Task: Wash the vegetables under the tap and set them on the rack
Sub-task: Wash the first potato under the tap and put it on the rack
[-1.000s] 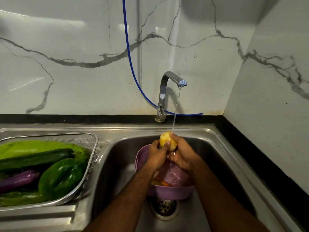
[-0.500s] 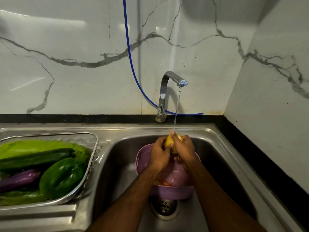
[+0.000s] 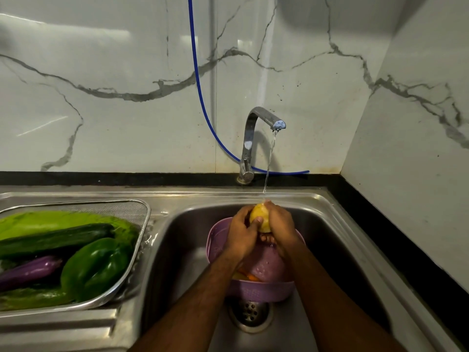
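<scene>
In the centre of the frame both hands, left [image 3: 239,235] and right [image 3: 280,228], hold a yellow potato [image 3: 260,217] under the water from the tap [image 3: 255,138], above a purple colander [image 3: 256,280] in the sink [image 3: 337,240]. At lower left, the rack [image 3: 142,240] holds a pepper [image 3: 97,268], a cucumber [image 3: 55,240] and an eggplant [image 3: 30,270].

This is a home kitchen: a steel sink [image 3: 330,214] with a running tap [image 3: 253,138], marble-look wall tiles [image 3: 101,72] and a rack [image 3: 142,224] of vegetables.
</scene>
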The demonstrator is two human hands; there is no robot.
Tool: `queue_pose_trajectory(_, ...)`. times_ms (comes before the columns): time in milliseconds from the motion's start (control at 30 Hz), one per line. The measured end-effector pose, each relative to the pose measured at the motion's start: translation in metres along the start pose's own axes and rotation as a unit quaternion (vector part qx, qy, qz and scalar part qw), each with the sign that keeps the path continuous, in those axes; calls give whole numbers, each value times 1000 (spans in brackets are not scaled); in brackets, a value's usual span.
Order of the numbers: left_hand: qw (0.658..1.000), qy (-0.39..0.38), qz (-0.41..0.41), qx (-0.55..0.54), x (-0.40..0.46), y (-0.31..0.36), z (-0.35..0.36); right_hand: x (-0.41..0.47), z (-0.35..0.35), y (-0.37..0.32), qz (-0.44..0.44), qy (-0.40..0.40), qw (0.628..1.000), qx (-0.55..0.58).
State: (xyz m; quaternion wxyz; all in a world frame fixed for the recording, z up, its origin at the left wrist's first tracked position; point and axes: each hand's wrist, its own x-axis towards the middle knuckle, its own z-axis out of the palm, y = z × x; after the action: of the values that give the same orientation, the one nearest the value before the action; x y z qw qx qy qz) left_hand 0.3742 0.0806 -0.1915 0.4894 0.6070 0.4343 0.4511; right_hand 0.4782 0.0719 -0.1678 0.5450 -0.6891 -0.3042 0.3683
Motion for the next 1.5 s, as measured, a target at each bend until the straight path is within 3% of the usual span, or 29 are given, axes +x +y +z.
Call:
queue_pose_trajectory(133,1000,6,-10,-16,1,-2,-3,1,-1,-3,24,-39,999,16)
queue_pose_trajectory(367,1000,-19,9,16,0,1,2,0,-4,-1,26,10,999,18)
queue_pose_trajectory(533,999,21,-23,-21,0,0,-5,-5,-1,-3,-13,-61,998,-8)
queue_pose_trajectory(633,996,34,-63,-58,0,0,-6,-6,2,-1,17,-95,995,27)
queue_pose_trajectory(800,995,2,-68,-72,-2,-1,-4,-1,0,0,-20,-33,998,-51)
queue_pose_trajectory(933,988,25,-95,-115,0,3,-4,-3,-7,3,-35,-98,994,-17)
queue_pose_trajectory(1033,980,62,-134,-132,2,4,-10,-7,-11,-5,12,-217,975,55)
queue_pose_trajectory(1133,970,66,-167,-165,4,4,-15,-7,-15,-9,35,-255,960,109)
queue_pose_trajectory(1300,952,12,-184,-245,2,10,-15,-9,-16,-6,75,-208,961,166)
queue_pose_trajectory(1500,955,-44,-172,-236,-6,11,-15,-5,-13,-3,116,-180,966,145)
